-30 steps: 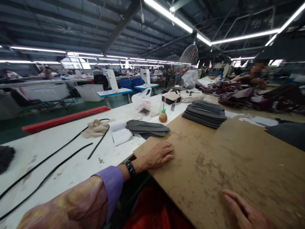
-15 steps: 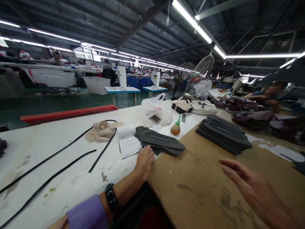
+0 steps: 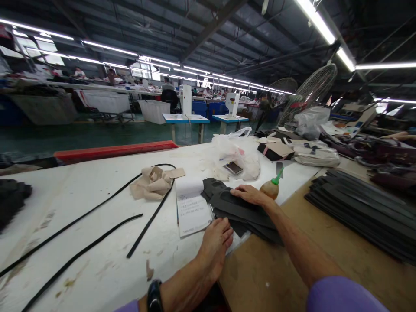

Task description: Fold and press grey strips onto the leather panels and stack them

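My right hand (image 3: 251,195) lies on top of a small stack of dark grey cut pieces (image 3: 250,214), its fingers stretched over the upper piece. Its thumb is hidden. My left hand (image 3: 217,242) rests on the white table at the near edge of that stack, fingers together and bent down. Whatever is under its fingertips, if anything, is hidden. An open notebook (image 3: 194,216) with handwriting lies to the left of the stack, beside my left hand. Behind the stack stands a round bottle (image 3: 270,189) of brownish liquid with a green spout, close to my right wrist.
A taller stack of dark pieces (image 3: 360,212) sits on the brown board (image 3: 292,264) at right. Black strips (image 3: 151,221) and beige cloth (image 3: 152,184) lie at left. Farther back are a plastic bag (image 3: 224,149), a phone (image 3: 233,167) and a box (image 3: 275,150).
My right hand has moved left from above the brown board onto the small stack of dark pieces. My left hand stays beside the notebook. The view has turned left.
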{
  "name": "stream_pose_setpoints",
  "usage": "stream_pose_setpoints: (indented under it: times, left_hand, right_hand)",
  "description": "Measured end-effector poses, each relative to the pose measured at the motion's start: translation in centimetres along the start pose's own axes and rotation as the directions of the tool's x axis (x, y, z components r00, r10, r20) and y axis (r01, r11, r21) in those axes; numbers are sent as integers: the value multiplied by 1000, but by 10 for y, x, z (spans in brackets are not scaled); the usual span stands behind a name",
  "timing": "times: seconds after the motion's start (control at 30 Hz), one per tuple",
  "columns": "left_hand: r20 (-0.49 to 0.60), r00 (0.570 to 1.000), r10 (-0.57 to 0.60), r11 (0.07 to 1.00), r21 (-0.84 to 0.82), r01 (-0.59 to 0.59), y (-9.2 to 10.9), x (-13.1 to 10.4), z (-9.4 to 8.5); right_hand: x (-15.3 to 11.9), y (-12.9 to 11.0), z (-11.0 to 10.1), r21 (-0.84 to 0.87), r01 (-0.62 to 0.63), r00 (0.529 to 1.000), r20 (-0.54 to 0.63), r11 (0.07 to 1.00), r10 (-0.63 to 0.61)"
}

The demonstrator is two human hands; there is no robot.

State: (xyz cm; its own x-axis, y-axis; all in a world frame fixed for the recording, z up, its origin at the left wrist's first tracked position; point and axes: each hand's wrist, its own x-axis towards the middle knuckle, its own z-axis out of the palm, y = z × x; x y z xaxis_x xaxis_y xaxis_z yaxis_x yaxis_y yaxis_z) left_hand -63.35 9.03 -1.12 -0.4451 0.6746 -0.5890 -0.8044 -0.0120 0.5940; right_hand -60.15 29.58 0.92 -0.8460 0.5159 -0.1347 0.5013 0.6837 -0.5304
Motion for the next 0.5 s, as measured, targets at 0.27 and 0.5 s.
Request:
stream_pose_setpoints:
  times: [0.27, 0.5]
  left_hand:
    - [108, 994, -5, 1000, 23, 2, 3, 10, 5]
    - [155, 988, -22, 998, 63, 12, 6, 11, 3]
  right_hand:
    - [13, -6, 0, -8, -148, 985, 87, 989, 148]
    - [6, -8, -4, 15, -138, 985, 103, 990, 136]
